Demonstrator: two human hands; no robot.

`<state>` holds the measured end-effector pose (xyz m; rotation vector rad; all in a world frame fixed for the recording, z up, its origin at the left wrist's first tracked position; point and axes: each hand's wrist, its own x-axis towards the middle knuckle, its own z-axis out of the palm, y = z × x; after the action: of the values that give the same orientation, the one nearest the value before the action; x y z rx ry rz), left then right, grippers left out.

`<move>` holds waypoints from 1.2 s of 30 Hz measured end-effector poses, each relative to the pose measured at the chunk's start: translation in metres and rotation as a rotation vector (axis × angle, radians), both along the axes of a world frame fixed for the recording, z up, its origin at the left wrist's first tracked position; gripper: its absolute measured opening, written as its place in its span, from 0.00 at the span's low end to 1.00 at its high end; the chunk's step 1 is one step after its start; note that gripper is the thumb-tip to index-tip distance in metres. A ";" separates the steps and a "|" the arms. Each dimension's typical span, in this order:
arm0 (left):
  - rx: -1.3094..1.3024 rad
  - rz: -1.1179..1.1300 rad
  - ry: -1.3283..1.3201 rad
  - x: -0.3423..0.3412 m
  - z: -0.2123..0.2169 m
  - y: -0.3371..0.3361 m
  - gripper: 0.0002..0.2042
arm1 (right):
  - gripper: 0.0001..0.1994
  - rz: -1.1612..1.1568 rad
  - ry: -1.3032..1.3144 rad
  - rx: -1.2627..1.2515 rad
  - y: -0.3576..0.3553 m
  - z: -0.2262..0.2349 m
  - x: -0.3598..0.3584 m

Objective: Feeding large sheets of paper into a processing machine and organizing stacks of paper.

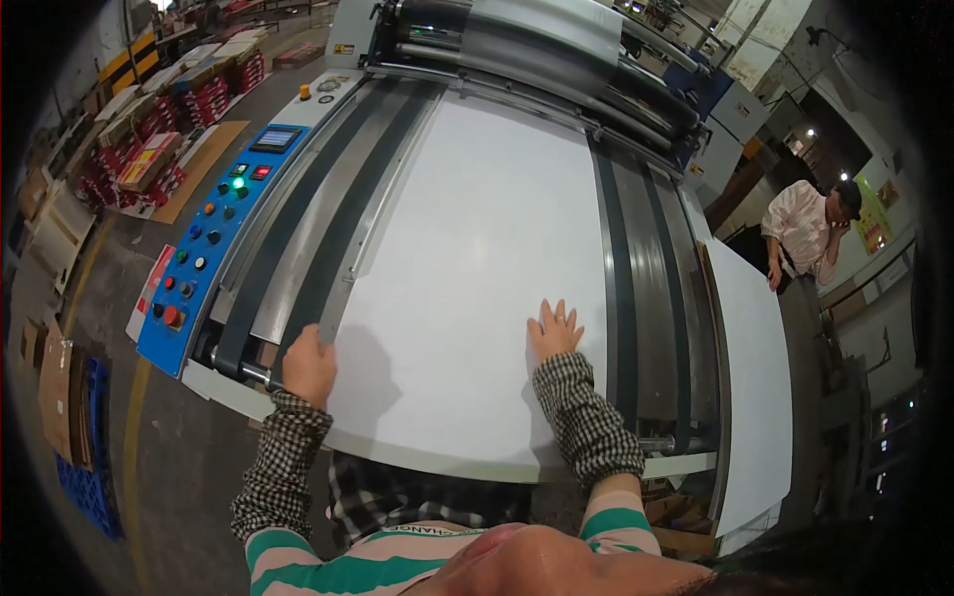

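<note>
A large white sheet (477, 228) lies flat on the feed table of a machine, over its dark belts. At the sheet's near left edge is my left hand (310, 368), its fingers curled in at the border; the fingertips are partly hidden. My right hand (555, 332) rests on the sheet's right part, palm down with the fingers spread. Checked sleeve covers wrap both my forearms. Under the rollers (537, 50) at the far end, the sheet's far edge meets a metal bar.
A blue control panel (214, 233) with buttons and a small screen runs along the left. Beside the machine on the right stands a stack of white sheets (755, 377), with a person (803, 223) beyond it. Stacked cartons (149, 164) and a blue pallet (91, 477) are at the left.
</note>
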<state>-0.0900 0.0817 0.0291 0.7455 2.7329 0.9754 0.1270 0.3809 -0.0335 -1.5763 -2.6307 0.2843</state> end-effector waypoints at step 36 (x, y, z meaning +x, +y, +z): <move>0.334 -0.283 -0.834 0.084 -0.060 -0.053 0.14 | 0.14 -0.115 0.358 0.199 -0.092 -0.025 0.102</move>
<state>-0.0059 0.0284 -0.0307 0.5643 1.7315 1.3079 0.2286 0.2886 -0.0581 -1.4499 -2.2168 0.2602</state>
